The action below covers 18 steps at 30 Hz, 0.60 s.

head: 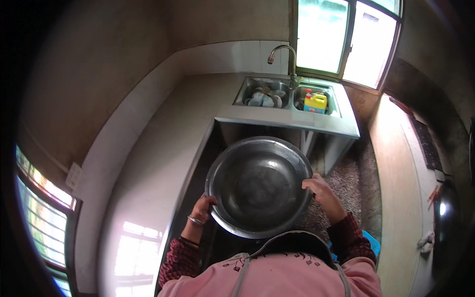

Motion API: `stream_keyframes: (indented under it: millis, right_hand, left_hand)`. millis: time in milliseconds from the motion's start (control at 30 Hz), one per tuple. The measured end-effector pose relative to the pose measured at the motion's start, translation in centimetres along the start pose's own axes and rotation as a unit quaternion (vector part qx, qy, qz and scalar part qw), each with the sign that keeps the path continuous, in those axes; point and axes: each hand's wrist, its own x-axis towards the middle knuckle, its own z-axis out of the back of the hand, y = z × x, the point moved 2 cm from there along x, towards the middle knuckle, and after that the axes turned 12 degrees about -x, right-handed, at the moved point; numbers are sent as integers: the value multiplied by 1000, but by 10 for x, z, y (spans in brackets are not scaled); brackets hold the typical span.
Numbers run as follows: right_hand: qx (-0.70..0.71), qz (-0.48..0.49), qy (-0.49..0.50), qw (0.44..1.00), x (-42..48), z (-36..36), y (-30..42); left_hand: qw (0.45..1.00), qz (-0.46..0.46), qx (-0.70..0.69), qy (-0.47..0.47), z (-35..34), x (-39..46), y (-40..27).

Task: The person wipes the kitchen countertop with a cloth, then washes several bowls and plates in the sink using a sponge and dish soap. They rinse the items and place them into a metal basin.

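Note:
Between my two hands is a wide, round metal basin [259, 185], held in front of my body with its inside facing up. My left hand [202, 209] grips the rim at the lower left, thumb over the edge. On the opposite side, my right hand [318, 188] grips the rim with its thumb on top. The fingers under the rim are hidden. Inside the basin the surface is shiny; whether it holds water, I cannot tell.
Ahead, a double sink [291, 107] holds dishes [265, 98] and a yellow jug [315, 103], under a gooseneck faucet [295, 61]. A pale countertop [148, 167] runs along my left. Another counter [397, 185] is on the right. Something blue [372, 241] stands by my right elbow.

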Motion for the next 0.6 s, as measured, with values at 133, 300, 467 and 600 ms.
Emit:
stream_keyframes:
  millis: [133, 300, 467, 600]
  right_hand:
    - [-57, -30, 127, 990, 99, -31, 29]
    - [-66, -68, 88, 992, 175, -53, 40]
    - [-40, -106, 98, 989, 282, -78, 60]
    - [-9, -69, 115, 991, 335, -107, 32]
  left_hand:
    - [881, 296, -306, -206, 35, 40, 61]
    - [821, 360, -358, -263, 52, 133, 45]
    - [814, 373, -365, -254, 110, 236, 66]
    - [795, 403, -365, -269, 144, 264, 156]
